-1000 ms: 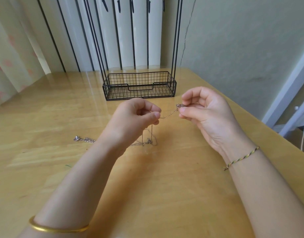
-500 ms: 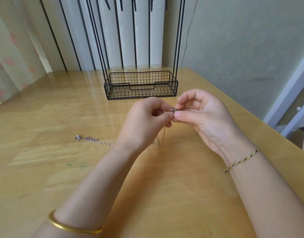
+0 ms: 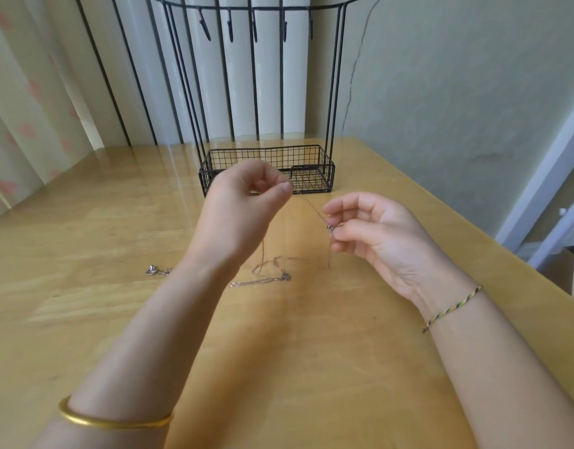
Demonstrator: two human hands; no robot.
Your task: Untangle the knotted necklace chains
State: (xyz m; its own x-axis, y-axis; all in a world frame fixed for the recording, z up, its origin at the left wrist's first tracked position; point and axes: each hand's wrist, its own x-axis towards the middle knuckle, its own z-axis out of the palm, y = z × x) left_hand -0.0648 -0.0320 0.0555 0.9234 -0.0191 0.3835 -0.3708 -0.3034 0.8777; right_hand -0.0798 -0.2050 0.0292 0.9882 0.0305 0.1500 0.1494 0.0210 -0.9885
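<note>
— Silver chain [image 3: 312, 207] is pinched between the left hand [image 3: 243, 205] and right hand [image 3: 373, 234]; the rest is pooled on the table [image 3: 101, 228].
— Loosening is judged under way; gentle separation is called for next.

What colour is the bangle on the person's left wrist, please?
Gold; the bangle shows best in the head view.

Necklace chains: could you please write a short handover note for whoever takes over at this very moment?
Left hand is raised and pinches the chain. Right hand pinches its clasp end; the chain runs between them.
Strands hang down to a tangle on the table; a loose end lies left of the left forearm.
Done: one end lifted clear. Left: work the tangle loose.
</note>
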